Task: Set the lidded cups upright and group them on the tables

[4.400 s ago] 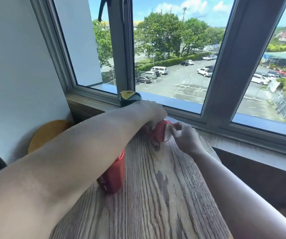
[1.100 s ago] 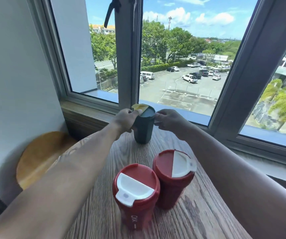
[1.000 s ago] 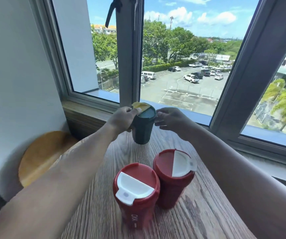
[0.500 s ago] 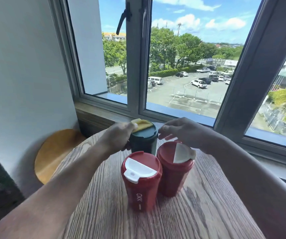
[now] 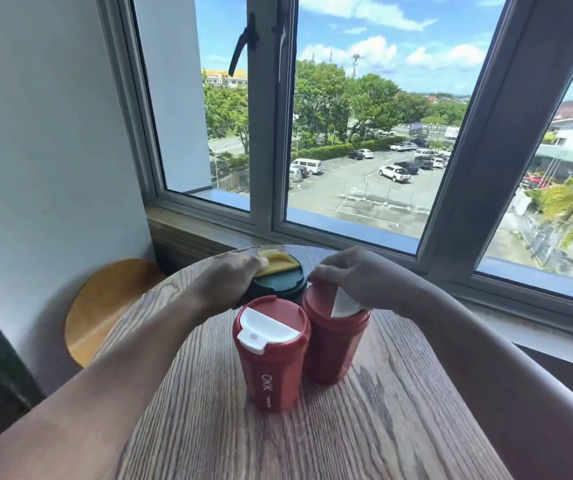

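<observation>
Three lidded cups stand upright, packed close together on the round wooden table [image 5: 312,441]. Nearest is a red cup [image 5: 271,355] with a white flap lid. Touching it on the right stands a second red cup [image 5: 333,344]. Behind both is a dark green cup [image 5: 280,278] with a yellow flap. My left hand [image 5: 224,285] wraps the green cup's left side. My right hand [image 5: 357,277] hovers over the second red cup's lid, fingers curled, fingertips near the green cup's rim; whether it touches is unclear.
A wooden sill [image 5: 202,237] and window frame [image 5: 267,168] run just behind the table. A round yellow stool seat [image 5: 105,306] sits low at the left against the white wall [image 5: 46,150]. The table's near half is bare wood.
The green cup has come from the table's far edge down against the two red cups, carried by my left hand. My right hand has come off its rim and now hovers over the right red cup.
</observation>
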The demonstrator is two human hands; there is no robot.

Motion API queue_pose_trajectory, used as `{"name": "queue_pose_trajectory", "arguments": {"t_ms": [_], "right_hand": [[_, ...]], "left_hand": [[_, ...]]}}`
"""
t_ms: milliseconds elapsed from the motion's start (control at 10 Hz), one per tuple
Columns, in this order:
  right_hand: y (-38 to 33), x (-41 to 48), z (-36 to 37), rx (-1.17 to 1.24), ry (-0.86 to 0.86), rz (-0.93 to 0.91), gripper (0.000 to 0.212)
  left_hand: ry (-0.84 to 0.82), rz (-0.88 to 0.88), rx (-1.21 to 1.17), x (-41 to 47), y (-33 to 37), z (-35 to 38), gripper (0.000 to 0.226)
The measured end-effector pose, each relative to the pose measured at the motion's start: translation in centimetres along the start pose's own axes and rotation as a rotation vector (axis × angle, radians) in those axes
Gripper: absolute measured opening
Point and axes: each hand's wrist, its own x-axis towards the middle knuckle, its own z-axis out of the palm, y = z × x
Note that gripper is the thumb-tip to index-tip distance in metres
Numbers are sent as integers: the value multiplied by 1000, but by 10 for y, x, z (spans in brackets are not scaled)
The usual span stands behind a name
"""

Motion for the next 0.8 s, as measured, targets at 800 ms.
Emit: {"name": "queue_pose_trajectory", "arguments": {"t_ms": [800], "right_hand": [[-5,-53,-10,-42,490,-236,14]], "left_hand": [[310,302,403,-47,18,-57,42]]}}
